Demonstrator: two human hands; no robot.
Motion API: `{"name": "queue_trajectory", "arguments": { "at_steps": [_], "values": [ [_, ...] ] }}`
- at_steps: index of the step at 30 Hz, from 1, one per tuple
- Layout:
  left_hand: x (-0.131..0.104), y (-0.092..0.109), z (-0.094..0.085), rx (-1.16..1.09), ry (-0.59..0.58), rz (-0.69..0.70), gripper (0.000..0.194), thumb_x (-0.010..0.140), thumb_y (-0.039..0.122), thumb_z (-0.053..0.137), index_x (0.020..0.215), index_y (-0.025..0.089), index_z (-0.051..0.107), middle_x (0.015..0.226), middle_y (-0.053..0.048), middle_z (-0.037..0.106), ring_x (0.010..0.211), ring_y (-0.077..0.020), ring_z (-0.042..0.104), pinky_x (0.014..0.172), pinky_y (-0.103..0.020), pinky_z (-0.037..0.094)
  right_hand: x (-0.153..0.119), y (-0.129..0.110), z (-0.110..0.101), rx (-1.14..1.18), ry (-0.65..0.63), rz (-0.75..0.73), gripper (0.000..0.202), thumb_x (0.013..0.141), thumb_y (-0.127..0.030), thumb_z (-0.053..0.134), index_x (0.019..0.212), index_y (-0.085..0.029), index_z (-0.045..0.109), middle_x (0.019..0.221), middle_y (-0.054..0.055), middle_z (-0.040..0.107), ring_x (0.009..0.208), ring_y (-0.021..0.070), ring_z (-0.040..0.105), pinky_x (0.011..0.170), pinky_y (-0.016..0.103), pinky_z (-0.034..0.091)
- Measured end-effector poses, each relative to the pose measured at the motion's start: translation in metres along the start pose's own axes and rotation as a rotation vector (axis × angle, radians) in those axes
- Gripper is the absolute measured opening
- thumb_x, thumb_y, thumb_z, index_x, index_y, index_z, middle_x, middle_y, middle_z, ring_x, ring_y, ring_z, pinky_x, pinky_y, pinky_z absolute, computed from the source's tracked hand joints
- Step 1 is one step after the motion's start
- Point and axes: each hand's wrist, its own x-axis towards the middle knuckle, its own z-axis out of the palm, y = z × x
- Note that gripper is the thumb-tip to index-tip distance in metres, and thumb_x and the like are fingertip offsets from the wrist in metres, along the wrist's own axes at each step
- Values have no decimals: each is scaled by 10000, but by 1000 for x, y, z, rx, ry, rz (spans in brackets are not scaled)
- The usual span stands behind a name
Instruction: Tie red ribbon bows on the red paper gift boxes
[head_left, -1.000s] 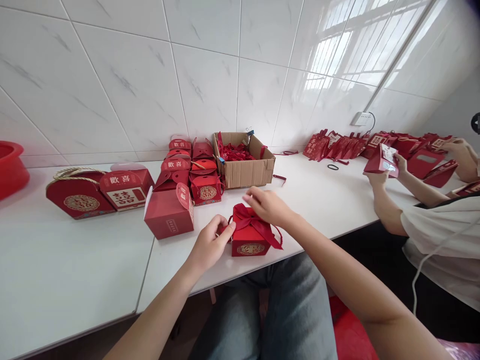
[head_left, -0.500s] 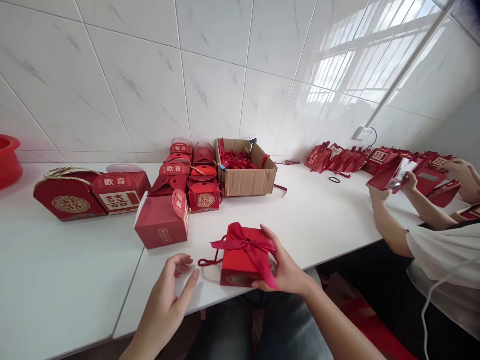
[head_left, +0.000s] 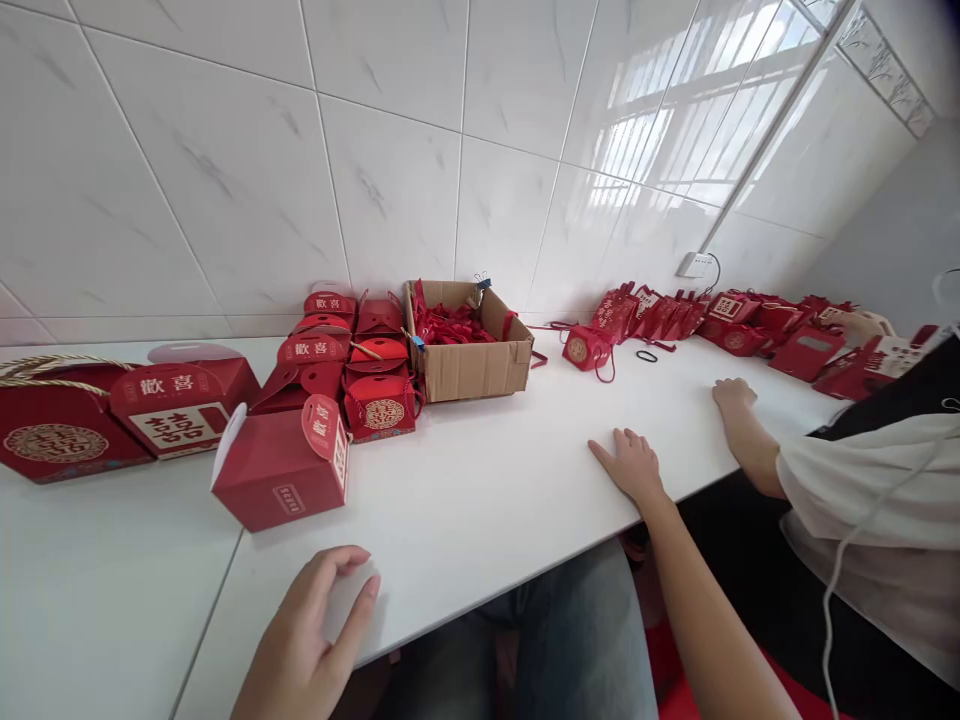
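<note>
My left hand [head_left: 319,625] hovers at the table's front edge, fingers curved and apart, holding nothing. Farther right, my right hand [head_left: 631,465] reaches over the white table [head_left: 465,500] with its fingers spread and nothing in it. Beyond that hand, near the wall, sits a small red gift box [head_left: 587,347] with a gold round emblem and a cord loop trailing in front. The nearest thing to my left hand is a larger dark-red gift box [head_left: 281,470] with a white label on its side.
A cardboard box [head_left: 472,370] of red ribbons stands by the wall, beside rows of red gift boxes [head_left: 379,408]. Rope-handled boxes [head_left: 56,430] stand far left. A black ring [head_left: 646,356] lies toward the right. A co-worker's arm [head_left: 750,440] rests near piled red boxes [head_left: 806,352].
The small red gift box has left my right hand and now sits by the wall. My right hand has moved right, away from my lap. The co-worker's hand has let go of a box. The view has shifted.
</note>
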Motion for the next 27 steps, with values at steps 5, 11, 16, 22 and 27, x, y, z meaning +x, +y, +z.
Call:
{"name": "queue_trajectory", "arguments": {
  "at_steps": [5, 11, 16, 22, 27],
  "values": [
    [-3, 6, 1, 36, 84, 196, 207, 846, 399, 529, 978, 239, 530, 1007, -41, 586, 945, -207, 586, 818, -327, 494, -2, 7, 0, -82, 1, -32, 755, 855, -634, 306, 1365, -89, 424, 1463, 184, 350, 1357, 373, 277, 1087, 496, 249],
    [8, 13, -22, -28, 538, 148, 451, 781, 376, 625, 1162, 219, 442, 1203, -111, 496, 1138, -272, 496, 855, -389, 483, 0, 13, 4, -105, 8, -36, 788, 829, -668, 289, 1350, -98, 448, 1441, 177, 387, 1326, 390, 327, 1071, 503, 292],
    [47, 14, -48, 217, 636, 139, 934, 667, 463, 723, 1396, 179, 214, 1443, -213, 207, 1376, -372, 177, 1055, -564, 286, -1, 15, 4, -105, -11, -37, 831, 809, -700, 271, 1361, -103, 443, 1444, 168, 388, 1329, 387, 327, 1068, 508, 315],
    [87, 20, -52, 368, 608, 127, 1096, 605, 543, 737, 1422, 125, 137, 1417, -244, 294, 1335, -409, 260, 1058, -591, 270, 1, 16, 7, -100, -4, -46, 849, 806, -707, 271, 1359, -88, 448, 1435, 176, 401, 1317, 396, 341, 1061, 527, 324],
    [60, 28, -61, 288, 429, 28, 989, 657, 476, 700, 1414, 140, 159, 1356, -213, 360, 1283, -380, 354, 999, -553, 393, 0, 16, 7, -85, -1, -51, 834, 812, -701, 281, 1353, -91, 454, 1432, 180, 405, 1316, 398, 340, 1058, 526, 328]
  ]
}}
